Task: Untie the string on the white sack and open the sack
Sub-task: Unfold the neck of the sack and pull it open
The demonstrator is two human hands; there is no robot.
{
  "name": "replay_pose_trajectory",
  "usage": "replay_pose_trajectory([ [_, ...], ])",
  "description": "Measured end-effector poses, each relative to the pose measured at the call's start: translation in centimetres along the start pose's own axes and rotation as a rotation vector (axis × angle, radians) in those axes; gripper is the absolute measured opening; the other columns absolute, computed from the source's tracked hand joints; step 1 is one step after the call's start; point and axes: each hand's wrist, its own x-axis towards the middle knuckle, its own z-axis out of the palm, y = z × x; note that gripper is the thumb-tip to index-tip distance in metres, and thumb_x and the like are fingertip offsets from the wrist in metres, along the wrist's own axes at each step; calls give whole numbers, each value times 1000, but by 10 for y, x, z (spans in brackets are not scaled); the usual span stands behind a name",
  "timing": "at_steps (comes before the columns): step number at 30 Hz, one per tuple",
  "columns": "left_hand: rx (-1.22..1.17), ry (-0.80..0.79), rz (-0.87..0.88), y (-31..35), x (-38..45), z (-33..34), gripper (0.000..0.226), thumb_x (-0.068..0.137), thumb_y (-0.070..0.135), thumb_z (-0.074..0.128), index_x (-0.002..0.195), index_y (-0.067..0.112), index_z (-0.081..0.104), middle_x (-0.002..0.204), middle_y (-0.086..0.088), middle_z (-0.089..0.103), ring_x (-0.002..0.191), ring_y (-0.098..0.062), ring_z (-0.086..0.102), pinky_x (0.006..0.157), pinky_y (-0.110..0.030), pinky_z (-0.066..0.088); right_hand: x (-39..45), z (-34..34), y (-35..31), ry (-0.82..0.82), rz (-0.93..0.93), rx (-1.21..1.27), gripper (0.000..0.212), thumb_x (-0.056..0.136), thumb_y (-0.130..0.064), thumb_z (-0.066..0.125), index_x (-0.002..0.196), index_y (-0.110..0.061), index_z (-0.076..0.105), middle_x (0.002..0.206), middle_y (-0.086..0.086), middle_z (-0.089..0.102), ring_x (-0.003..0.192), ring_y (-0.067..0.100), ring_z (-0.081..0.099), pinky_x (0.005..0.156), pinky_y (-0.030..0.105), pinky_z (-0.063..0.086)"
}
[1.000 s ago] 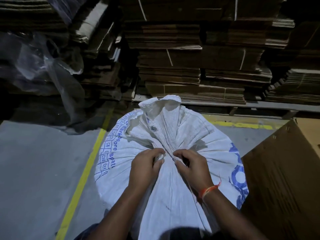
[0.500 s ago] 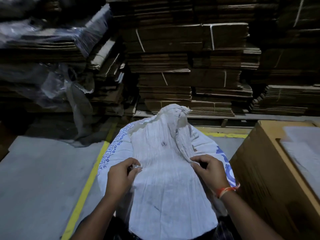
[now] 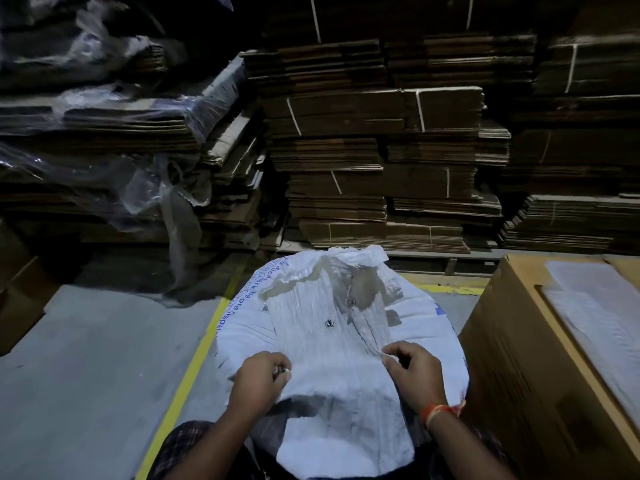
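Observation:
A white woven sack point(image 3: 332, 344) with blue print stands on the floor right in front of me. Its neck is spread flat and creased, and the mouth edge point(image 3: 311, 271) gapes a little at the far side. My left hand point(image 3: 259, 379) pinches the sack's fabric at its left side, with something small and white between the fingertips. My right hand point(image 3: 415, 372), with an orange thread round the wrist, pinches the fabric at the right. No string is plainly visible round the neck.
A large cardboard box point(image 3: 519, 358) stands close on the right. Stacks of flattened cartons point(image 3: 381, 150) on a pallet fill the back, some under clear plastic wrap point(image 3: 145, 188) at the left. A yellow floor line point(image 3: 194, 368) runs along the sack's left.
The bunched neck has come loose and spread flat. My hands have moved apart from the middle to the sack's left and right sides, and the mouth has begun to gape.

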Motion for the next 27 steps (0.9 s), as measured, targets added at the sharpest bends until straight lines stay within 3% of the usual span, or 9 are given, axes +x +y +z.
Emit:
replay_pose_trajectory([
  [5, -34, -15, 112, 9, 22, -5, 25, 87, 36, 69, 111, 33, 78, 113, 10, 72, 105, -7, 66, 86, -21, 49, 13, 0, -11, -74, -34, -27, 24, 84, -6, 83, 91, -29, 81, 93, -10, 77, 82, 3, 68, 73, 8, 46],
  [9, -69, 29, 167, 22, 37, -17, 38, 88, 43, 68, 122, 28, 75, 123, 9, 67, 109, -9, 67, 92, -26, 55, 22, -11, -23, -130, -91, -69, 34, 86, -9, 81, 86, -42, 74, 93, -14, 72, 84, 7, 69, 78, 18, 53],
  [11, -125, 74, 163, 30, 45, -26, 36, 91, 41, 72, 124, 26, 74, 123, 9, 65, 99, -9, 69, 88, -26, 57, 29, -18, -28, -121, -138, -103, 35, 88, -9, 78, 86, -44, 73, 91, -19, 70, 85, 4, 68, 78, 17, 52],
  [13, -190, 100, 149, 40, 59, -37, 34, 93, 36, 73, 126, 26, 73, 122, 10, 65, 93, -8, 71, 82, -23, 55, 42, -26, -37, -89, -168, -111, 26, 90, -8, 76, 87, -33, 78, 90, -19, 73, 85, 3, 68, 76, 14, 52],
  [17, -384, 119, 105, 64, 103, -63, 26, 96, 32, 72, 122, 29, 70, 109, 8, 74, 77, 1, 75, 72, -20, 53, 84, -43, -66, -14, -97, 36, 13, 95, -12, 73, 88, -21, 80, 86, -5, 79, 85, 11, 73, 79, 29, 57],
  [20, -539, 144, 82, 87, 138, -82, 21, 98, 28, 71, 119, 25, 70, 99, 3, 76, 77, -10, 77, 71, -27, 54, 126, -54, -93, 11, -43, 173, 9, 98, -17, 71, 97, -20, 79, 89, -1, 78, 85, 16, 71, 76, 30, 56],
  [23, -600, 131, 78, 104, 173, -92, 22, 100, 25, 68, 121, 18, 70, 102, -7, 77, 80, -19, 79, 72, -28, 57, 165, -58, -112, -75, 14, 220, 11, 101, -23, 66, 105, -22, 76, 86, -2, 73, 76, 14, 64, 56, 15, 46],
  [27, -600, 47, 65, 118, 213, -92, 24, 103, 26, 63, 124, 16, 68, 103, -11, 79, 73, -16, 74, 55, -15, 50, 205, -55, -125, -228, 176, 179, 19, 106, -38, 57, 108, -25, 71, 81, 5, 69, 64, 15, 55, 49, 21, 36],
])
